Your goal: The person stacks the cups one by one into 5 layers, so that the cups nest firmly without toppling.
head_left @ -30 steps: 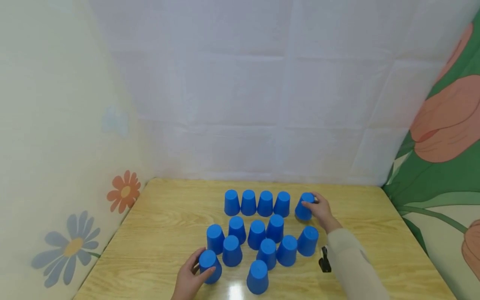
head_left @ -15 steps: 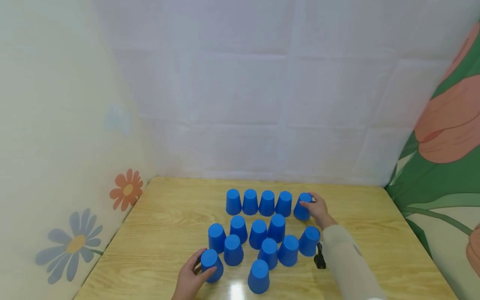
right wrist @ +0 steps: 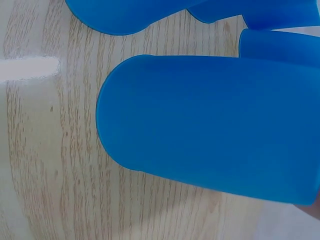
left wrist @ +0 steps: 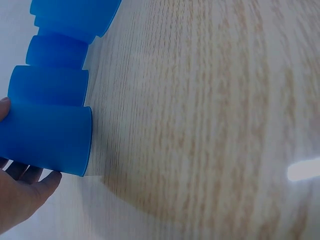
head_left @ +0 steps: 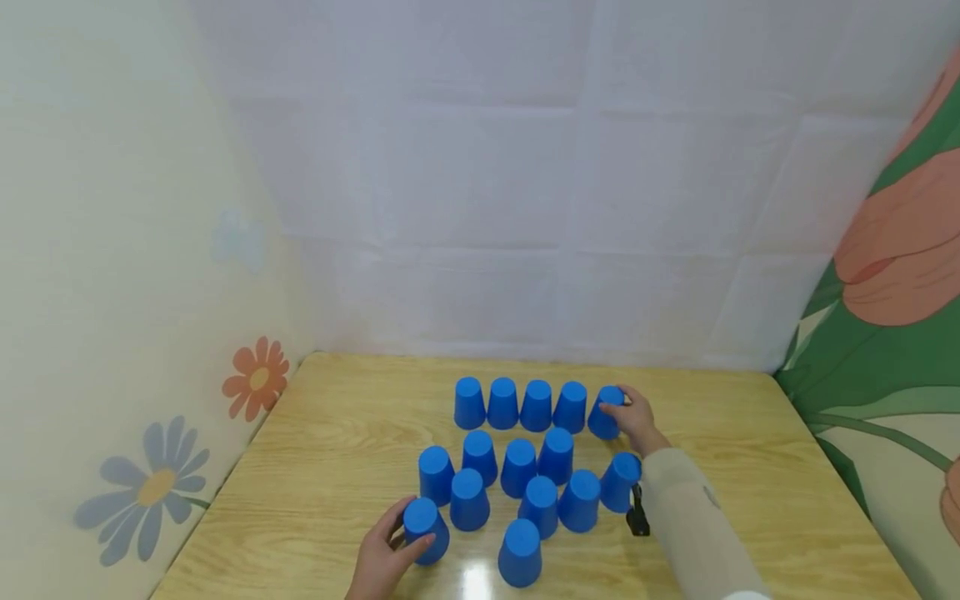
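My left hand point(head_left: 380, 560) grips an upside-down blue plastic cup point(head_left: 422, 518) at the near left of the group, thumb on its near side. In the left wrist view, fingers wrap the side of this cup point(left wrist: 45, 140), and more cups line up beyond it. At the back right, my right hand point(head_left: 637, 419) holds another upside-down blue cup point(head_left: 603, 422) between thumb and fingers. That cup stands close to the right end of a back row of matching cups point(head_left: 536, 408). A large blue cup point(right wrist: 210, 125) fills the right wrist view, with only a bit of skin at its edge.
Several more upturned blue cups point(head_left: 519, 468) stand in the middle, and one cup point(head_left: 520, 557) sits at the front. A small black object point(head_left: 637, 518) lies beside the right sleeve point(head_left: 693, 508). The wood-grain table point(head_left: 315, 433) ends at a white cloth backdrop point(head_left: 480, 283).
My right hand has brought its cup leftward, close to the end of the back row. The left hand keeps its hold, and the head view has shifted slightly.
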`<state>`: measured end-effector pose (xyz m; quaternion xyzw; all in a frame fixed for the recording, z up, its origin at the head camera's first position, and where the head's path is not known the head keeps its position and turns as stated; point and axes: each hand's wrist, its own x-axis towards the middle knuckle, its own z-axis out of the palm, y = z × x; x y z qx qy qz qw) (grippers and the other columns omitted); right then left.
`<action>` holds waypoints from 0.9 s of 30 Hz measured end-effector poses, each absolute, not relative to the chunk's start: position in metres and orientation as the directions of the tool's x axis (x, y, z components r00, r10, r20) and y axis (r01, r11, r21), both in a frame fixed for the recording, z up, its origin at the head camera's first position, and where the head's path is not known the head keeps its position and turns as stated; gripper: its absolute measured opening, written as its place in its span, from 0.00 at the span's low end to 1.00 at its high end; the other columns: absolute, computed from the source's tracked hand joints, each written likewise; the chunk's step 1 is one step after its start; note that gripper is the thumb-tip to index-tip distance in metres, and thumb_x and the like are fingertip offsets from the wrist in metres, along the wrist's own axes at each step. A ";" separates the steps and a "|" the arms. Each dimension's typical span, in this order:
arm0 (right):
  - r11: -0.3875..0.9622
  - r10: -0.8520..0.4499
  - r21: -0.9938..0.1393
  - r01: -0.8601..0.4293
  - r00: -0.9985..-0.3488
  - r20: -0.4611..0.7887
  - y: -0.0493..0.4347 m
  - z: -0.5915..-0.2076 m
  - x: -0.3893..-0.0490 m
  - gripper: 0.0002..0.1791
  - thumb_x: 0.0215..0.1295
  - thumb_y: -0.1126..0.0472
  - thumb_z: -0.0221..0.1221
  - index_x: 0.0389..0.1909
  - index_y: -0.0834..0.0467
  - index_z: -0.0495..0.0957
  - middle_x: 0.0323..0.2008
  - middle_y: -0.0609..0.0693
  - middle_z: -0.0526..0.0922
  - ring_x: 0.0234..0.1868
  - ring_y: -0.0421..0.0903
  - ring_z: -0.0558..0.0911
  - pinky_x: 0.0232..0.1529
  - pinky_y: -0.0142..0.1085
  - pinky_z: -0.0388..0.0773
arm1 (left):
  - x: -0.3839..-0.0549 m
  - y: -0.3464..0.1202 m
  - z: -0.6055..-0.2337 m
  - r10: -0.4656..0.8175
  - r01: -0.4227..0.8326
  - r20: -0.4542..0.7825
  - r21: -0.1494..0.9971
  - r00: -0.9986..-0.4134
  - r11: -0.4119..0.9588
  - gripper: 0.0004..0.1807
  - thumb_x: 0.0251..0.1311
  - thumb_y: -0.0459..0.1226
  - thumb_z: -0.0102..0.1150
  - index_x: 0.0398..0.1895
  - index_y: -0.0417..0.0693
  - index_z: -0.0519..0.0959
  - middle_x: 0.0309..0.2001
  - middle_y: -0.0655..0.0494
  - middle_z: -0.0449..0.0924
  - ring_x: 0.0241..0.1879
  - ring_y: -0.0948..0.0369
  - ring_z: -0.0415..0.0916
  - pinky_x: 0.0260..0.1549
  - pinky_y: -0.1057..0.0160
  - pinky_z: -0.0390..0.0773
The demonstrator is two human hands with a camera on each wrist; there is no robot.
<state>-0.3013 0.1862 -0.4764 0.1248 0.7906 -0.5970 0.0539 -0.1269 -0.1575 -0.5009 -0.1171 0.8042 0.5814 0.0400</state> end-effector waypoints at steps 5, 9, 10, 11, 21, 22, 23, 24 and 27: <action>0.254 0.139 -0.933 0.255 -0.964 -0.226 0.186 -0.478 -0.302 0.30 0.58 0.68 0.52 0.60 0.65 0.53 0.57 0.69 0.55 0.56 0.65 0.58 0.50 0.52 0.62 | -0.128 -0.156 -0.500 -0.146 -0.240 -0.206 0.927 -0.968 0.286 0.37 0.42 0.41 0.65 0.57 0.39 0.63 0.55 0.39 0.62 0.55 0.41 0.56 0.47 0.49 0.66; 0.245 0.135 -0.936 0.253 -0.965 -0.226 0.186 -0.478 -0.303 0.30 0.58 0.67 0.53 0.60 0.66 0.53 0.57 0.69 0.55 0.56 0.65 0.58 0.51 0.52 0.62 | -0.128 -0.156 -0.500 -0.142 -0.234 -0.200 0.930 -0.969 0.284 0.37 0.42 0.41 0.65 0.57 0.39 0.63 0.55 0.38 0.62 0.55 0.41 0.56 0.47 0.50 0.66; 0.243 0.136 -0.935 0.257 -0.964 -0.230 0.186 -0.478 -0.303 0.30 0.57 0.67 0.53 0.60 0.65 0.53 0.57 0.68 0.55 0.56 0.64 0.58 0.51 0.52 0.62 | -0.128 -0.156 -0.500 -0.141 -0.231 -0.197 0.931 -0.970 0.284 0.36 0.42 0.41 0.65 0.57 0.38 0.63 0.55 0.38 0.62 0.55 0.41 0.56 0.47 0.50 0.66; 0.242 0.134 -0.935 0.260 -0.963 -0.233 0.186 -0.478 -0.303 0.31 0.57 0.67 0.53 0.60 0.65 0.53 0.58 0.68 0.55 0.56 0.64 0.58 0.51 0.52 0.62 | -0.128 -0.156 -0.500 -0.140 -0.228 -0.195 0.931 -0.971 0.287 0.36 0.42 0.41 0.65 0.57 0.38 0.63 0.55 0.38 0.63 0.55 0.41 0.56 0.47 0.50 0.66; 0.309 0.102 -0.915 0.261 -0.965 -0.241 0.188 -0.471 -0.301 0.36 0.56 0.62 0.55 0.62 0.68 0.48 0.58 0.69 0.53 0.57 0.64 0.56 0.52 0.53 0.60 | -0.128 -0.155 -0.502 -0.145 -0.240 -0.206 0.928 -0.968 0.286 0.36 0.42 0.42 0.65 0.56 0.39 0.64 0.55 0.39 0.63 0.55 0.41 0.57 0.48 0.48 0.65; 0.317 0.096 -0.913 0.255 -0.967 -0.237 0.188 -0.469 -0.301 0.36 0.56 0.62 0.55 0.62 0.68 0.48 0.59 0.69 0.53 0.57 0.64 0.56 0.52 0.53 0.60 | -0.128 -0.155 -0.502 -0.147 -0.242 -0.207 0.927 -0.967 0.287 0.36 0.42 0.42 0.65 0.56 0.39 0.64 0.55 0.39 0.63 0.55 0.41 0.57 0.48 0.48 0.64; 0.326 0.091 -0.911 0.252 -0.968 -0.235 0.188 -0.468 -0.300 0.37 0.56 0.62 0.55 0.61 0.68 0.48 0.59 0.69 0.52 0.57 0.64 0.56 0.52 0.53 0.60 | -0.127 -0.155 -0.502 -0.152 -0.244 -0.208 0.927 -0.966 0.286 0.36 0.42 0.42 0.65 0.56 0.40 0.64 0.55 0.39 0.64 0.55 0.41 0.57 0.48 0.48 0.64; 0.331 0.086 -0.911 0.248 -0.969 -0.232 0.188 -0.466 -0.300 0.37 0.56 0.62 0.55 0.61 0.69 0.48 0.59 0.69 0.52 0.57 0.64 0.56 0.51 0.53 0.60 | -0.127 -0.156 -0.502 -0.155 -0.246 -0.208 0.926 -0.966 0.287 0.36 0.42 0.42 0.65 0.56 0.40 0.64 0.55 0.40 0.64 0.55 0.41 0.57 0.48 0.48 0.64; 0.338 0.076 -0.909 0.242 -0.970 -0.230 0.188 -0.463 -0.299 0.37 0.56 0.62 0.55 0.61 0.69 0.47 0.59 0.70 0.51 0.57 0.64 0.56 0.51 0.53 0.61 | -0.126 -0.156 -0.501 -0.157 -0.253 -0.215 0.923 -0.964 0.289 0.37 0.42 0.43 0.65 0.56 0.39 0.64 0.55 0.39 0.64 0.55 0.41 0.57 0.48 0.48 0.64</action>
